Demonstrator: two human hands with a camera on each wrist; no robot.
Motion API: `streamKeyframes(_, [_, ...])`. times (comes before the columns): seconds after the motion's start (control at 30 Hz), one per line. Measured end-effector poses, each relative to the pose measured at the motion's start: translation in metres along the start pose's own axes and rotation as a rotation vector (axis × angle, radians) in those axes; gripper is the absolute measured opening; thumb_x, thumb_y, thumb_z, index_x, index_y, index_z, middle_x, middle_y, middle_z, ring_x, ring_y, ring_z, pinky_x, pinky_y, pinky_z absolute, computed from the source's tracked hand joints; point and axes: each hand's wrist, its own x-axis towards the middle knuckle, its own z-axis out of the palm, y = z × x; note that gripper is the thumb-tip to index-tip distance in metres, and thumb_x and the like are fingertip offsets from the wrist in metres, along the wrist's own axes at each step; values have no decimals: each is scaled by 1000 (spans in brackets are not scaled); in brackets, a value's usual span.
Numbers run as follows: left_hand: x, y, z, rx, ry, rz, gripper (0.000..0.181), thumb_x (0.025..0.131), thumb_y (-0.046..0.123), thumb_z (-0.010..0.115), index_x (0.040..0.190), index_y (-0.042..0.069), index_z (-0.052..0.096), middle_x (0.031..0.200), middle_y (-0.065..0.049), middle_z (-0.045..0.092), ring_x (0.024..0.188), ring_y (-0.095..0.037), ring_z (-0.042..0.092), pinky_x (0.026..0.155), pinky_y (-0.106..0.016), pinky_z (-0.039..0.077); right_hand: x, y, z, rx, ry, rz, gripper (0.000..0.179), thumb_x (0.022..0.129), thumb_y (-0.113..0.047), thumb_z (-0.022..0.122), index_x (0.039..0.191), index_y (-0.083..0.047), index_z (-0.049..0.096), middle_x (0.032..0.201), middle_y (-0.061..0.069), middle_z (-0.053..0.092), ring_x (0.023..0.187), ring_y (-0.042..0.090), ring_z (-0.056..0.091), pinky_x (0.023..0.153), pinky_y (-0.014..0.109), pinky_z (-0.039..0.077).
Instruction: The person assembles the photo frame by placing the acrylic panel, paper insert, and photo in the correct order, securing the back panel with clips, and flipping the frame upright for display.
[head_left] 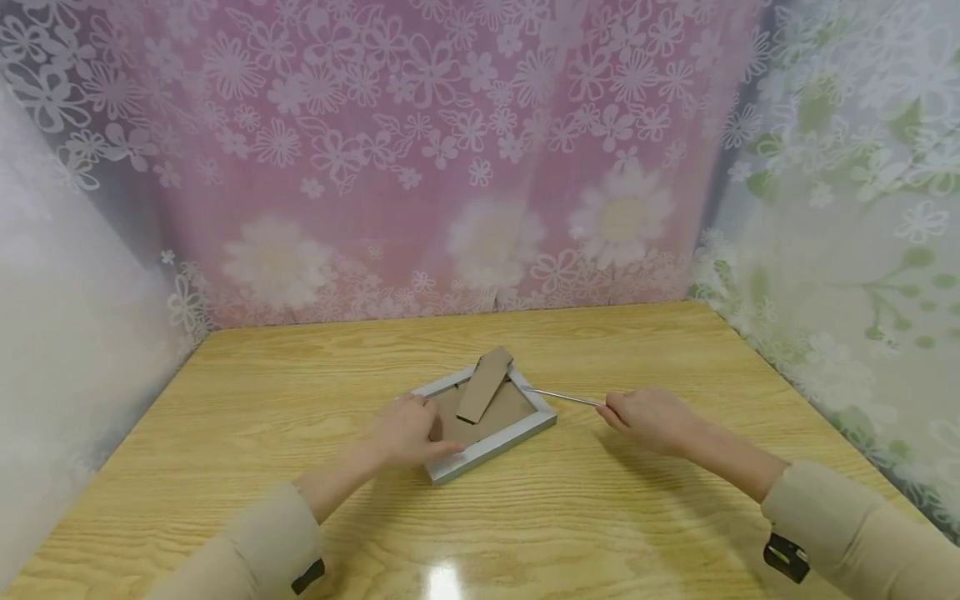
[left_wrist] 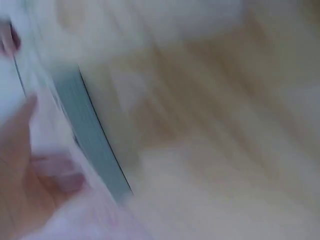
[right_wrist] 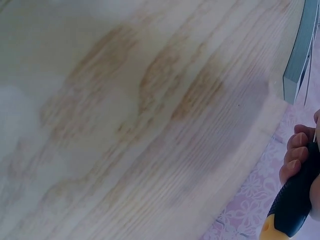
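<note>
A silver picture frame (head_left: 501, 442) lies face down on the wooden table, its brown backing board (head_left: 510, 407) and cardboard stand leg (head_left: 483, 387) facing up. At the frame's left corner, my left hand (head_left: 403, 427) holds the border, thumb stretched along the near side. The left wrist view is blurred; the frame's edge (left_wrist: 95, 137) shows beside the hand. My right hand (head_left: 651, 418) grips a screwdriver (head_left: 564, 397) by its black and yellow handle (right_wrist: 296, 197). The thin metal shaft reaches left, its tip at the frame's right border, near the backing.
The wood-grain table (head_left: 315, 358) extends around the frame on all sides. A pink floral curtain (head_left: 450, 167) stands behind it, with pale patterned cloth (head_left: 847, 250) on the right and a whitish sheet (head_left: 75, 292) on the left.
</note>
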Motion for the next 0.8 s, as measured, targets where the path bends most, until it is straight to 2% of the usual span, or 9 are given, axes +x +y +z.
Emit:
streamKeyframes(0.03, [0, -9, -3, -19, -32, 43, 55, 80, 56, 63, 97, 4, 67, 99, -10, 64, 95, -25, 59, 81, -35, 50, -1, 0, 0, -1, 0, 0, 26, 95, -15, 51, 70, -14, 45, 52, -11, 32, 44, 2, 23, 42, 18, 22])
streamKeyframes(0.1, [0, -26, -9, -50, -111, 126, 69, 77, 56, 67, 121, 4, 58, 126, -16, 52, 120, -33, 45, 97, -44, 40, -2, 0, 0, -4, -3, 2, 25, 95, -15, 51, 70, -14, 46, 52, -11, 32, 45, 2, 24, 42, 18, 22])
streamKeyframes(0.13, [0, -33, -11, -64, -143, 161, 76, 75, 57, 68, 128, 5, 54, 135, -18, 45, 126, -37, 38, 101, -47, 37, -2, 0, -1, -4, -3, 4, 26, 95, -15, 51, 70, -14, 46, 53, -11, 32, 45, 2, 23, 42, 18, 22])
streamKeyframes(0.2, [1, -43, -12, -68, -179, 214, 81, 71, 59, 70, 131, 7, 53, 139, -19, 39, 129, -39, 33, 102, -50, 34, -2, -1, -1, -4, -7, 6, 27, 95, -16, 51, 68, -15, 44, 52, -11, 31, 45, 2, 23, 43, 18, 22])
streamKeyframes(0.3, [3, -49, -10, -59, -177, 258, 79, 69, 58, 72, 127, 7, 57, 135, -20, 44, 127, -39, 37, 100, -49, 37, -3, -3, 0, -3, -22, 11, 30, 95, -17, 51, 67, -17, 41, 51, -11, 29, 45, 2, 21, 43, 18, 20])
streamKeyframes(0.53, [3, -47, -8, -44, -128, 263, 62, 73, 49, 74, 113, 2, 65, 119, -12, 59, 116, -30, 51, 94, -39, 45, -4, -2, 3, -2, -15, -2, 32, 94, -17, 52, 65, -18, 39, 51, -12, 28, 46, 2, 21, 43, 18, 20])
streamKeyframes(0.67, [2, -46, -5, -26, -65, 285, 54, 73, 49, 74, 102, 4, 69, 106, -6, 64, 99, -20, 59, 83, -29, 51, -3, -3, 2, 1, -10, 1, 33, 94, -18, 53, 64, -18, 39, 51, -12, 28, 46, 2, 21, 43, 19, 20])
streamKeyframes(0.8, [1, -43, -2, -4, -18, 275, 52, 71, 51, 74, 94, 5, 71, 92, -1, 64, 80, -10, 57, 69, -22, 50, -3, -4, 2, 2, -21, 6, 32, 94, -19, 53, 65, -18, 40, 51, -12, 28, 46, 2, 22, 44, 19, 20])
